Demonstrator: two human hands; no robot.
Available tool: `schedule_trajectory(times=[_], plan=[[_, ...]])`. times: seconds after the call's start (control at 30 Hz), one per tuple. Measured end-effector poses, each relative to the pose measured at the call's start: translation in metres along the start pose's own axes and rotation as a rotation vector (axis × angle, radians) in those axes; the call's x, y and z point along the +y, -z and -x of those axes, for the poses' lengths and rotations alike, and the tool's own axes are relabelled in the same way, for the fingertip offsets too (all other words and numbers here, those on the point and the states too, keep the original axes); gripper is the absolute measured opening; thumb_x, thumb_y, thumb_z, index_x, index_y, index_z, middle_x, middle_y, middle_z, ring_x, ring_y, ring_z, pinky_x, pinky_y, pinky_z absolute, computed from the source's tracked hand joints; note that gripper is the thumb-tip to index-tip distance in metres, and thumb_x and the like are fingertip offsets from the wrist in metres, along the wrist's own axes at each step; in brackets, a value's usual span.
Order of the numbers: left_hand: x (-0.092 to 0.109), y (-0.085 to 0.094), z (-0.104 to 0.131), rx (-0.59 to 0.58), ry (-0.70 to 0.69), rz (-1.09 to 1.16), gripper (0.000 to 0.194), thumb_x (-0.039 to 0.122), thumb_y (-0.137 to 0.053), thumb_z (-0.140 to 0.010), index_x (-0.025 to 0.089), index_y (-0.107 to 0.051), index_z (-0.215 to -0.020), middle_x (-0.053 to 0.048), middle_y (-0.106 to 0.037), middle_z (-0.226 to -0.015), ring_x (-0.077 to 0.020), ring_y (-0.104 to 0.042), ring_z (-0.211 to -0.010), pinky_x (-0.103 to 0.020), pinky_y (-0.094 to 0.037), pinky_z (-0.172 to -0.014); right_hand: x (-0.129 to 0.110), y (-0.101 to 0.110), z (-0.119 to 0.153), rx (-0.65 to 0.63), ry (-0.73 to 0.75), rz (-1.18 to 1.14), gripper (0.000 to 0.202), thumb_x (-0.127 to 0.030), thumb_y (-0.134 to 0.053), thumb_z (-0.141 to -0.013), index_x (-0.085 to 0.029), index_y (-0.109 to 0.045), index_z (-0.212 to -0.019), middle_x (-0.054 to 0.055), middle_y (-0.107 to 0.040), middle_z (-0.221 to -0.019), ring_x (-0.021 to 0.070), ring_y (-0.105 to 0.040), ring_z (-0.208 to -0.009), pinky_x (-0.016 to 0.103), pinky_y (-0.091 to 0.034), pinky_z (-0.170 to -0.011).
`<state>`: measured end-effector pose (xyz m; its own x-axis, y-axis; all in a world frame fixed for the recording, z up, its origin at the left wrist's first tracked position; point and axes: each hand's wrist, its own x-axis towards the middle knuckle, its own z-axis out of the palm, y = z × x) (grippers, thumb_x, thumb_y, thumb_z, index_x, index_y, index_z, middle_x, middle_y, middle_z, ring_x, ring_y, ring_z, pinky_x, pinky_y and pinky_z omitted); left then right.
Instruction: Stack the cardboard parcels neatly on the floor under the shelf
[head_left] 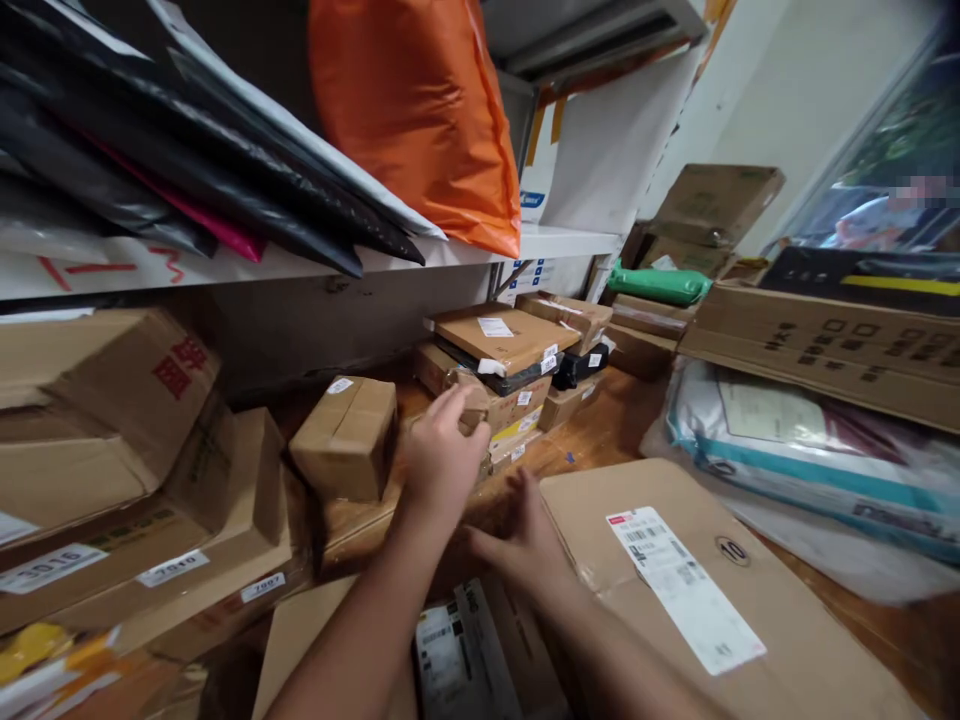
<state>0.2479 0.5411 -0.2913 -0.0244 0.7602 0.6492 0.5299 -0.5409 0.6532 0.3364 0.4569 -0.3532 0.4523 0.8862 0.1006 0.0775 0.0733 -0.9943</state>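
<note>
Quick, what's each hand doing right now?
Left hand: fingers curled at a small brown package; whether gripped can't be told.
Right hand: open, nothing visible in it, beside the large box.

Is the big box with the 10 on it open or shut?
Shut. The big box has a flat top with no flaps sticking up.

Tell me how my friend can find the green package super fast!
Start at the white shelf with the big orange bag on it. Just past the shelf's right end in the picture, look at the brown boxes. The green package lies on them: long, shiny and bright green, while its neighbours are brown cardboard.
</note>
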Motion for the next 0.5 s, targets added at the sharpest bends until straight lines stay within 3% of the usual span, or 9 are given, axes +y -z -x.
schedule_trajectory(times=[0.03, 0.1, 0.17, 0.2, 0.23, 0.33, 0.4, 0.5], plan=[[0.002, 0.002, 0.005, -0.065, -0.012, 0.020, 0.040, 0.014, -0.063, -0.069, 0.026, -0.068, -0.107, -0.001, -0.069, -0.115, -0.0200, -0.065, -0.101, -0.029, -0.050, -0.090, 0.011, -0.027, -0.006, 0.036, -0.036, -0.031, 0.090, -0.030, -0.081, -0.038, -0.015, -0.051, -0.121, 0.016, -0.066, -0.116, 0.0311, -0.063, -0.106, 0.041, -0.053, -0.090], [-0.002, 0.004, 0.011, -0.292, -0.026, 0.161, 0.044, 0.022, -0.066, -0.072, 0.027, -0.065, -0.115, -0.003, -0.067, -0.116, -0.0212, -0.063, -0.103, -0.032, -0.050, -0.091, 0.035, -0.061, -0.013, 0.187, -0.112, -0.063, 0.061, -0.036, -0.072, -0.044, -0.015, -0.060, -0.100, 0.015, -0.072, -0.099, 0.0305, -0.067, -0.091, 0.040, -0.055, -0.081], [-0.021, 0.004, 0.009, -0.506, 0.028, 0.345, 0.051, 0.035, -0.062, -0.079, 0.027, -0.054, -0.129, -0.005, -0.068, -0.114, -0.0206, -0.064, -0.102, -0.033, -0.050, -0.090, 0.051, -0.073, -0.012, 0.290, -0.165, -0.058, 0.043, -0.041, -0.066, -0.048, -0.017, -0.060, -0.084, 0.015, -0.073, -0.087, 0.0313, -0.068, -0.083, 0.041, -0.055, -0.077], [-0.035, 0.005, 0.004, -0.541, 0.078, 0.354, 0.055, 0.040, -0.059, -0.081, 0.026, -0.049, -0.134, -0.008, -0.067, -0.116, -0.0214, -0.063, -0.105, -0.034, -0.050, -0.092, 0.055, -0.073, -0.010, 0.317, -0.192, -0.055, 0.039, -0.042, -0.065, -0.048, -0.018, -0.060, -0.078, 0.015, -0.073, -0.082, 0.0320, -0.068, -0.081, 0.042, -0.055, -0.076], [-0.054, 0.005, -0.002, -0.503, 0.154, 0.283, 0.058, 0.044, -0.057, -0.083, 0.024, -0.047, -0.136, -0.011, -0.064, -0.122, -0.0235, -0.061, -0.111, -0.037, -0.047, -0.096, 0.056, -0.069, -0.007, 0.328, -0.217, -0.064, 0.037, -0.042, -0.066, -0.047, -0.018, -0.060, -0.075, 0.014, -0.074, -0.080, 0.0326, -0.068, -0.081, 0.041, -0.055, -0.076], [-0.121, 0.008, -0.024, -0.225, 0.406, -0.367, 0.079, 0.049, -0.072, -0.069, 0.017, -0.047, -0.136, -0.026, -0.038, -0.144, -0.0413, -0.032, -0.136, -0.054, -0.027, -0.110, 0.041, -0.045, 0.006, 0.326, -0.356, -0.132, 0.039, -0.040, -0.069, -0.044, -0.017, -0.063, -0.074, 0.012, -0.075, -0.082, 0.0325, -0.068, -0.084, 0.037, -0.056, -0.069], [-0.164, 0.008, -0.036, -0.206, 0.545, -0.590, 0.102, 0.057, -0.077, -0.059, 0.014, -0.037, -0.142, -0.033, -0.022, -0.149, -0.0465, -0.015, -0.141, -0.062, -0.020, -0.109, 0.026, -0.019, 0.014, 0.286, -0.478, -0.166, 0.043, -0.040, -0.072, -0.046, -0.017, -0.065, -0.082, 0.008, -0.075, -0.085, 0.0301, -0.068, -0.085, 0.032, -0.055, -0.059], [-0.209, 0.004, -0.050, -0.339, 0.560, -0.673, 0.119, 0.068, -0.076, -0.047, 0.018, -0.030, -0.144, -0.033, -0.005, -0.154, -0.0481, 0.001, -0.142, -0.068, -0.014, -0.107, 0.018, 0.028, 0.017, 0.163, -0.527, -0.143, 0.038, -0.045, -0.074, -0.055, -0.020, -0.068, -0.083, 0.005, -0.073, -0.071, 0.0256, -0.068, -0.067, 0.029, -0.052, -0.048]])
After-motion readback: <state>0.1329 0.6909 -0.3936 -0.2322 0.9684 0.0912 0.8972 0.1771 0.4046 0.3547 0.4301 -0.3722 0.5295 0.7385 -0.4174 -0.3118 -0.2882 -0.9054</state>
